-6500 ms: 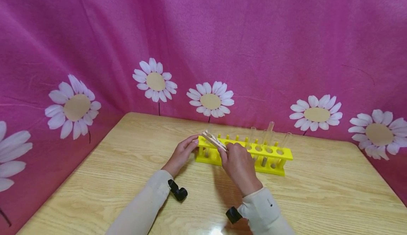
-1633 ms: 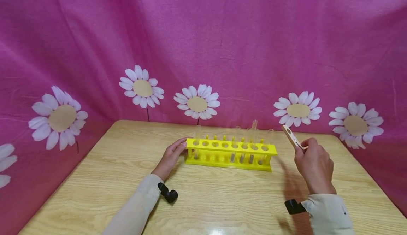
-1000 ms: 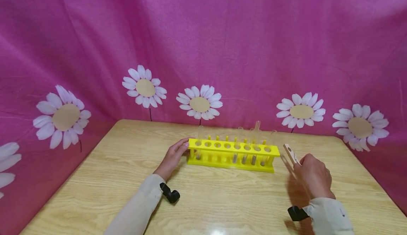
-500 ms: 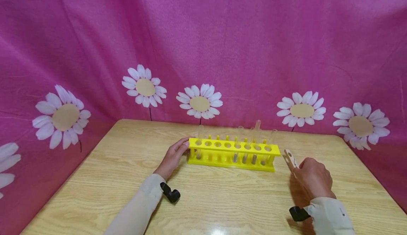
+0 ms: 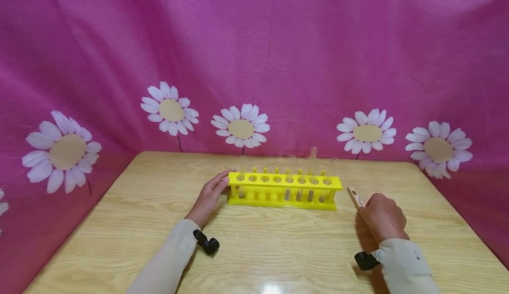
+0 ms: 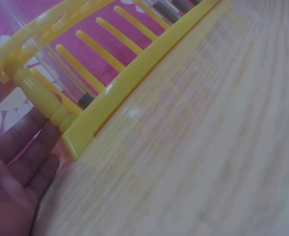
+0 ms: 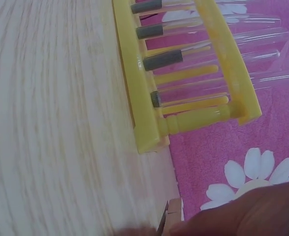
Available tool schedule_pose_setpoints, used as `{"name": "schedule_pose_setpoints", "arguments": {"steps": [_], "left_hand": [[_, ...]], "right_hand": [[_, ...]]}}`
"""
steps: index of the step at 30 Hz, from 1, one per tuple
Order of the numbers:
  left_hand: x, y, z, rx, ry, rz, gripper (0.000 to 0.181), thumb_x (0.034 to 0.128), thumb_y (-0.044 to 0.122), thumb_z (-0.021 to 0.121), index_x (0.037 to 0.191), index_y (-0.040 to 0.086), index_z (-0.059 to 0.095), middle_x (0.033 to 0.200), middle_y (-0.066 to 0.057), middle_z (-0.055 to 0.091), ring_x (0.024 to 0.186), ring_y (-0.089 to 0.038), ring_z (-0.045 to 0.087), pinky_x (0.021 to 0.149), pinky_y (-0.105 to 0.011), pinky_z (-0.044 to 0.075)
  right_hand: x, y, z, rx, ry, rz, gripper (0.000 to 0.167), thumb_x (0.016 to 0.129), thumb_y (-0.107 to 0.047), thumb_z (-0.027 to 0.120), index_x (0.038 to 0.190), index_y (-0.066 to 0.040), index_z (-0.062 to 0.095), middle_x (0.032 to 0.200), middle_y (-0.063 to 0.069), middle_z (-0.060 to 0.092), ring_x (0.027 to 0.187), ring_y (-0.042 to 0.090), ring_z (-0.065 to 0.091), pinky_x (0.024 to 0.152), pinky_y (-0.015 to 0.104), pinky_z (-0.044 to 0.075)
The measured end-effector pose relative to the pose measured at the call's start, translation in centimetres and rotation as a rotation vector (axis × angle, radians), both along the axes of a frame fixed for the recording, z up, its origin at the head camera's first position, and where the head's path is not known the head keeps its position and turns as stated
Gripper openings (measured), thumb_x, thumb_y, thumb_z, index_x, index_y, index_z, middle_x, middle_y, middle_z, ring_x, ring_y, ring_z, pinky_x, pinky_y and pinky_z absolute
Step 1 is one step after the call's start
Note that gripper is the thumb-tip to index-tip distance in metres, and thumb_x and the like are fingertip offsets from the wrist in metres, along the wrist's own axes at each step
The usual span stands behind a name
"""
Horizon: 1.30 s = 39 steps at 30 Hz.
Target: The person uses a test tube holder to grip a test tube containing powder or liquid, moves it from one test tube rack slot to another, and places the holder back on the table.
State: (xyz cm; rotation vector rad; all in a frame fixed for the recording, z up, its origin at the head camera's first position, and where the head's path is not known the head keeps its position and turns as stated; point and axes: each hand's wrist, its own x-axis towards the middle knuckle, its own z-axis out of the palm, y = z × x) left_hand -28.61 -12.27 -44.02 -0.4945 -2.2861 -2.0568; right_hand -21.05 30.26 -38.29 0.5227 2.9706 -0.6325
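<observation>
A yellow test tube rack (image 5: 285, 182) stands on the wooden table. My left hand (image 5: 207, 199) holds its left end, thumb at the top bar; in the left wrist view the fingers (image 6: 28, 132) lie along the end post. One glass test tube (image 5: 241, 192) with a little dark matter at its bottom is in the leftmost hole. Several more test tubes (image 5: 310, 195), with grey contents at differing levels, fill the right-hand holes. Right of the rack, my right hand (image 5: 383, 216) grips a wooden test tube clamp (image 5: 355, 196) low over the table. Whether the clamp touches the wood I cannot tell.
The light wooden table (image 5: 258, 241) reaches back to a pink curtain (image 5: 254, 55) printed with white daisies. Yellow pegs (image 5: 265, 170) rise along the rack's back side. A black wrist camera (image 5: 366, 261) juts inward from the right sleeve, another (image 5: 209, 245) from the left.
Earlier the clamp was at the tube at the rack's left end; my right hand has since carried it right, past the rack, and lowered it. My left hand has stayed on the rack.
</observation>
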Motion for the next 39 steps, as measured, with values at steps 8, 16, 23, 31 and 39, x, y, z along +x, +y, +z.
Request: {"name": "schedule_pose_setpoints", "arguments": {"steps": [8, 16, 23, 31, 39], "left_hand": [[0.1, -0.2, 0.0, 0.005, 0.014, -0.008, 0.049, 0.1022, 0.036, 0.047, 0.141, 0.007, 0.050, 0.135, -0.005, 0.056, 0.103, -0.018, 0.057, 0.096, -0.043, 0.046], [0.1, -0.2, 0.2, -0.005, -0.004, -0.004, 0.047, 0.1020, 0.037, 0.047, 0.140, 0.009, 0.051, 0.134, -0.005, 0.056, 0.106, -0.021, 0.056, 0.097, -0.042, 0.045], [0.2, -0.2, 0.2, 0.003, -0.004, 0.000, 0.047, 0.1027, 0.035, 0.046, 0.140, 0.007, 0.050, 0.133, -0.007, 0.056, 0.104, -0.021, 0.056, 0.098, -0.045, 0.044], [0.3, -0.4, 0.2, 0.012, -0.008, -0.004, 0.047, 0.1024, 0.035, 0.046, 0.140, 0.008, 0.051, 0.132, -0.008, 0.056, 0.104, -0.019, 0.056, 0.098, -0.043, 0.044], [0.1, -1.1, 1.3, -0.013, -0.064, -0.045, 0.043, 0.1036, 0.037, 0.042, 0.143, 0.022, 0.047, 0.137, -0.008, 0.052, 0.114, -0.028, 0.055, 0.104, -0.047, 0.040]], "right_hand": [[0.1, -0.1, -0.2, 0.013, -0.028, 0.002, 0.020, 0.084, -0.016, 0.063, 0.075, 0.002, 0.064, 0.066, 0.011, 0.054, 0.063, 0.029, 0.050, 0.054, 0.036, 0.039], [0.3, -0.2, -0.2, 0.022, -0.016, 0.012, 0.020, 0.084, -0.016, 0.064, 0.075, 0.002, 0.062, 0.066, 0.012, 0.055, 0.062, 0.029, 0.051, 0.050, 0.037, 0.040], [0.4, -0.7, -0.3, 0.048, 0.052, 0.012, 0.021, 0.083, -0.015, 0.066, 0.077, 0.005, 0.060, 0.066, 0.014, 0.057, 0.060, 0.031, 0.053, 0.048, 0.039, 0.042], [0.2, -0.8, -0.2, 0.047, 0.021, 0.020, 0.021, 0.083, -0.014, 0.066, 0.078, 0.005, 0.060, 0.067, 0.014, 0.056, 0.061, 0.030, 0.052, 0.049, 0.038, 0.042], [-0.1, -0.4, -0.1, 0.041, -0.031, 0.044, 0.025, 0.085, -0.020, 0.064, 0.078, 0.004, 0.063, 0.068, 0.012, 0.056, 0.063, 0.029, 0.051, 0.052, 0.037, 0.041]]}}
